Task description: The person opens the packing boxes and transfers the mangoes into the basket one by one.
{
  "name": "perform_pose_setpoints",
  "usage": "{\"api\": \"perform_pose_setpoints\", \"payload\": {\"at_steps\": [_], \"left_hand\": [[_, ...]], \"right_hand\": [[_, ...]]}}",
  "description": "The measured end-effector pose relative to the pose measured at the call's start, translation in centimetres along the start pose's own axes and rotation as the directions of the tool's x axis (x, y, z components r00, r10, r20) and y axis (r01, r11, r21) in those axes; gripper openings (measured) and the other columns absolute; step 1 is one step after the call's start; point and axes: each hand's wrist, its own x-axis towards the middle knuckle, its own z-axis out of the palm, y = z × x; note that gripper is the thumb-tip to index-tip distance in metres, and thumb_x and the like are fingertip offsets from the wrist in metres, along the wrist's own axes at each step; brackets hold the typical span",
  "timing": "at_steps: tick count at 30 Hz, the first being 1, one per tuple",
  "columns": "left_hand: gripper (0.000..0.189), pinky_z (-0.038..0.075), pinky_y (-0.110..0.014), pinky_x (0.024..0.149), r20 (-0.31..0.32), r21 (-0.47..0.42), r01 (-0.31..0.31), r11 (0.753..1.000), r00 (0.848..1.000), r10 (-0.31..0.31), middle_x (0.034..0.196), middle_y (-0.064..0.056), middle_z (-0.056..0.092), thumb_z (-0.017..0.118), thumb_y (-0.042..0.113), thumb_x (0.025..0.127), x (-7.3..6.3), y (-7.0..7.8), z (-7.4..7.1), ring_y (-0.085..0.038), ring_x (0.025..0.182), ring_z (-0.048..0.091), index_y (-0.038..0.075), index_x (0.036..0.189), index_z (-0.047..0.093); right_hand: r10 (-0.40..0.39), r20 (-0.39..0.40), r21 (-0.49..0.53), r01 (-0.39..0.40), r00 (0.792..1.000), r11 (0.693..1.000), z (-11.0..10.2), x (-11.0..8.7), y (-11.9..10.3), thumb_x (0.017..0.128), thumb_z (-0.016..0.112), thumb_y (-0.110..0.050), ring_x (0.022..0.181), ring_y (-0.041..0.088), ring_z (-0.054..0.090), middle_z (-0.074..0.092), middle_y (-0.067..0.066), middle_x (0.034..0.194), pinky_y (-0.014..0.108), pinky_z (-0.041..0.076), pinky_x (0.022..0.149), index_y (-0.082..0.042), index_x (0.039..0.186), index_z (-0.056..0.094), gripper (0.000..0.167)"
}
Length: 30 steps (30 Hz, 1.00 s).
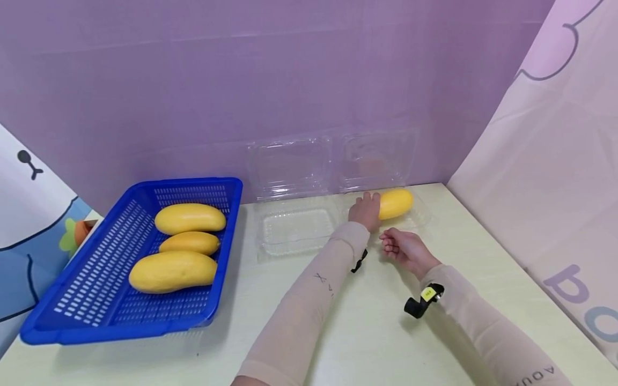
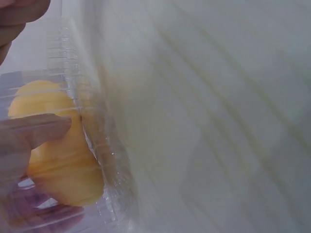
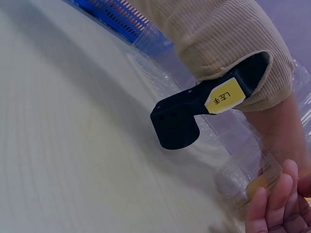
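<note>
My left hand [image 1: 365,212] grips the left end of a yellow oblong fruit [image 1: 397,203] over the base of the right clear plastic clamshell box [image 1: 421,213]. In the left wrist view the thumb lies across the fruit [image 2: 65,167], which sits behind the clear wall of the box [image 2: 116,204]. Its other fingers are partly hidden. Just in front of the box hovers my right hand [image 1: 405,249], its fingers loosely curled and nothing in them. In the right wrist view its fingers [image 3: 277,201] show at the lower right, near the box.
A blue plastic basket [image 1: 219,300] at the left holds several yellow oblong fruits [image 1: 174,272]. Between basket and left arm stands another clear clamshell box [image 1: 294,230], its lid up against the purple backdrop [image 1: 289,80]. A pale printed sheet [image 1: 541,187] borders the table's right side.
</note>
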Motion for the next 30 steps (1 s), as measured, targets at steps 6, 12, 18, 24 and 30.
{"api": "perform_pose_setpoints", "payload": {"at_steps": [6,12,18,24,30], "left_hand": [[0.063,0.051,-0.029,0.075,0.028,-0.008,0.004,1.000,1.000,-0.004,0.121,-0.005,0.050,0.070,0.032,0.084,0.1,0.0,-0.1,-0.019,0.097,0.057,0.014,0.136,0.041],[0.062,0.051,-0.028,0.070,0.033,-0.001,-0.016,1.000,0.999,0.016,0.115,-0.006,0.053,0.068,0.035,0.084,0.0,-0.1,-0.3,-0.018,0.087,0.060,0.012,0.135,0.043],[0.063,0.050,-0.028,0.069,-0.003,-0.005,-0.061,0.998,0.998,0.061,0.114,-0.005,0.055,0.067,0.037,0.085,-0.2,-0.1,-1.2,-0.017,0.086,0.060,0.010,0.137,0.043],[0.057,0.051,-0.028,0.071,-0.016,-0.020,-0.113,0.993,0.993,0.113,0.114,-0.003,0.058,0.069,0.035,0.084,-0.5,-0.5,-3.1,-0.016,0.088,0.060,0.010,0.131,0.050],[0.050,0.048,-0.027,0.074,-0.014,-0.017,-0.167,0.986,0.986,0.166,0.110,0.000,0.058,0.069,0.032,0.084,-1.1,-1.2,-4.8,-0.012,0.091,0.054,0.010,0.126,0.053]], "right_hand": [[-0.003,0.000,0.016,0.003,1.000,1.000,0.2,0.0,0.0,0.095,0.043,-0.008,0.056,0.004,0.054,0.060,-0.004,0.063,0.017,0.051,0.059,-0.008,0.072,0.065,0.032],[-0.002,-0.016,0.022,0.002,1.000,1.000,0.4,-0.1,0.0,0.095,0.044,-0.008,0.055,0.004,0.054,0.060,-0.004,0.062,0.017,0.051,0.059,-0.009,0.072,0.065,0.032],[-0.001,-0.028,0.023,0.002,1.000,1.000,0.3,-0.1,0.0,0.095,0.044,-0.008,0.056,0.004,0.054,0.060,-0.003,0.063,0.017,0.051,0.060,-0.008,0.072,0.065,0.031],[-0.001,-0.031,0.022,0.002,1.000,1.000,0.3,-0.2,-0.2,0.095,0.045,-0.008,0.056,0.004,0.054,0.060,-0.003,0.063,0.018,0.052,0.061,-0.009,0.072,0.066,0.031],[-0.008,-0.016,0.015,0.009,1.000,1.000,0.3,-0.2,-0.2,0.093,0.046,-0.007,0.056,0.003,0.055,0.060,-0.004,0.062,0.017,0.052,0.061,-0.009,0.070,0.065,0.030]]}}
